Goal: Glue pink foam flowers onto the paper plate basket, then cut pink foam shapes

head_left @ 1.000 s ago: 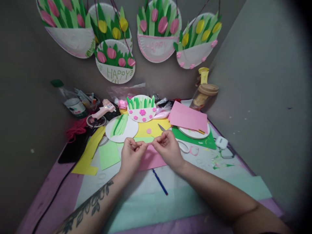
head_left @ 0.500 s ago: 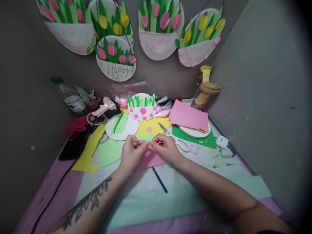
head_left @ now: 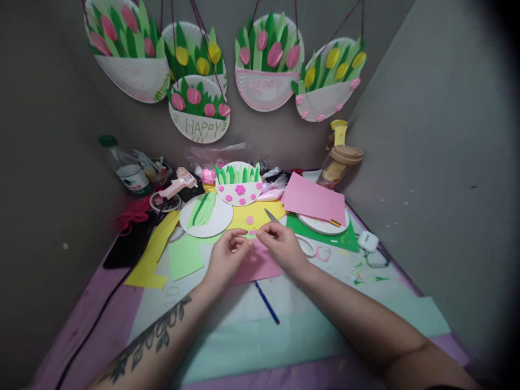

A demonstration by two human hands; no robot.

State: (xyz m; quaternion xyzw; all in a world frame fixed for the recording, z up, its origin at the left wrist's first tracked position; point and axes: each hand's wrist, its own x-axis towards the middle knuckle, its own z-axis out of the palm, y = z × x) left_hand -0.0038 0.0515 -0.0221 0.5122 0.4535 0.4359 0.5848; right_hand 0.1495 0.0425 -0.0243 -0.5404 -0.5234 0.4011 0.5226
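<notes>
My right hand (head_left: pixel 280 246) pinches a small pink paper piece (head_left: pixel 253 233) by its edge. Just left of it, my left hand (head_left: pixel 229 254) has its thumb and fingers slightly apart, with nothing visible between them. Beneath both hands lies a sheet of pink paper (head_left: pixel 260 265), partly covered by them. White-handled scissors (head_left: pixel 305 246) rest beside my right hand, their middle hidden behind it. A blue pen (head_left: pixel 267 303) lies nearer me. A pink paper oval (head_left: pixel 249 220) sits on yellow paper (head_left: pixel 268 210) beyond my fingers.
A paper plate (head_left: pixel 223 214) with green strips lies behind my left hand. Behind it stands a plate pocket (head_left: pixel 239 196) with pink flowers. Left are a glue gun (head_left: pixel 179 184) and bottle (head_left: pixel 132 176); right, pink sheets (head_left: pixel 314 197) and a lidded cup (head_left: pixel 340 162). Decorated plates (head_left: pixel 268 81) hang above.
My hands have separated; the left fingers have loosened and the small pink piece now shows in my right hand. The view has tilted up a little.
</notes>
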